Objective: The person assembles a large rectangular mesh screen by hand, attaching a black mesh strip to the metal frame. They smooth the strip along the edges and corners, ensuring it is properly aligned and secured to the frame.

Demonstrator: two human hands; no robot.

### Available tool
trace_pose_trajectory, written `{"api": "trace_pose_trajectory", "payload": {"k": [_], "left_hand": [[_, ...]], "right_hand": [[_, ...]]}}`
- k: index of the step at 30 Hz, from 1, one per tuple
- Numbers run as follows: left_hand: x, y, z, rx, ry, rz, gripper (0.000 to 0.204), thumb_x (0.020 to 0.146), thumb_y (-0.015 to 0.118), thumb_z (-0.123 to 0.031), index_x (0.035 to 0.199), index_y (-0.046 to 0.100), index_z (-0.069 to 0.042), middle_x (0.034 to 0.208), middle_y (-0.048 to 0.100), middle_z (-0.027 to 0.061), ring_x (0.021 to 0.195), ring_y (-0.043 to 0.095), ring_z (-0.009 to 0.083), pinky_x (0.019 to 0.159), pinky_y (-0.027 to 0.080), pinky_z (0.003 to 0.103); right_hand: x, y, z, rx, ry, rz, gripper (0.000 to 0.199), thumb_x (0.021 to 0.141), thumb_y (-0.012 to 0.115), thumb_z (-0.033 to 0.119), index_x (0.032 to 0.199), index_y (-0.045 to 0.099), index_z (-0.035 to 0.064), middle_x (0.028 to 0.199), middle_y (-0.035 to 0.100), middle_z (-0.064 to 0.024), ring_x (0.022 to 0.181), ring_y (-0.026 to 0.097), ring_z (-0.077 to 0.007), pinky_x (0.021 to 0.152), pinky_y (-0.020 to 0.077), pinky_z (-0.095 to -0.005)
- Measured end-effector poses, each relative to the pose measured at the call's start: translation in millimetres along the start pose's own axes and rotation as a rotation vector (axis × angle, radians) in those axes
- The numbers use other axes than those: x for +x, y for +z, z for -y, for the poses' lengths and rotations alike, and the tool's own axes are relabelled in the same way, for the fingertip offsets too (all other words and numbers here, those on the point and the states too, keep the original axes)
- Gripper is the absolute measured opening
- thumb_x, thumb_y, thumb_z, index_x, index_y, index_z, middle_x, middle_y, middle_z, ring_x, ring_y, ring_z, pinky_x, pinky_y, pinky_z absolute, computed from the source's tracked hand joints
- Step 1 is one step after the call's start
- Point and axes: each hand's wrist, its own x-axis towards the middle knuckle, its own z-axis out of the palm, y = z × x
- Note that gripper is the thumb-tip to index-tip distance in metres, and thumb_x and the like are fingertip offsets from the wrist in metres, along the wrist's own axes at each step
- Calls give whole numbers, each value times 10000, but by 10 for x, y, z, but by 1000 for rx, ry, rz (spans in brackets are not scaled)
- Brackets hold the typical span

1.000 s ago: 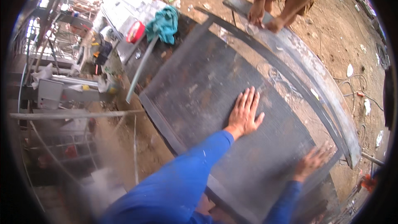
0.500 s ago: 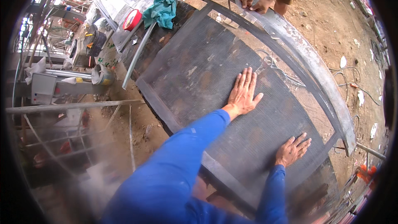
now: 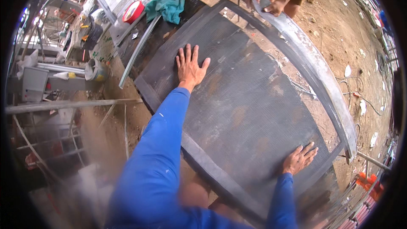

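A dark, fine mesh sheet (image 3: 241, 106) lies over a flat metal frame (image 3: 203, 159) in front of me. My left hand (image 3: 191, 68) rests flat on the sheet's left part, fingers spread and pointing away. Toward the sheet's right end, my right hand (image 3: 299, 160) also lies flat with its fingers stretched out. Neither hand holds anything. Along the far side, a gap shows between the mesh edge and the frame's curved dark bar (image 3: 292, 51). Beyond that bar runs a long grey curved strip (image 3: 322, 59); a co-worker's hands (image 3: 275, 7) grip its far left end.
A teal cloth (image 3: 167, 4), a red-rimmed roll of tape (image 3: 133, 12) and a metal channel (image 3: 142, 51) lie at the far left. A pole (image 3: 72, 107) and a bucket (image 3: 96, 71) are at left. Loose cable (image 3: 356, 93) lies on the dirt at right.
My left hand has slid leftward across the mesh, away from my right hand, which has stayed about where it was. The co-worker's hands have shifted apart and bend up the strip's end.
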Motion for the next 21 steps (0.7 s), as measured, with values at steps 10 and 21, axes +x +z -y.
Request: {"api": "trace_pose_trajectory", "payload": {"k": [10,21], "left_hand": [[-86,1,270,33,6,31,968,1141,381,-793,1875,217,-183,1953,116,170,1798,55,444,1454,44,654],[-346,-202,363,-38,-16,77,1023,1153,409,-765,1862,178,-65,1943,72,236,1799,26,446,1457,50,633]], "right_hand": [[-30,27,55,15,-10,-14,661,1243,402,413,1863,288,216,1947,182,-149,1796,169,-338,1459,153,-516],[-60,141,42,-16,-37,-36,659,1246,383,438,1862,292,221,1938,202,-164,1788,201,-351,1452,185,-514]]}}
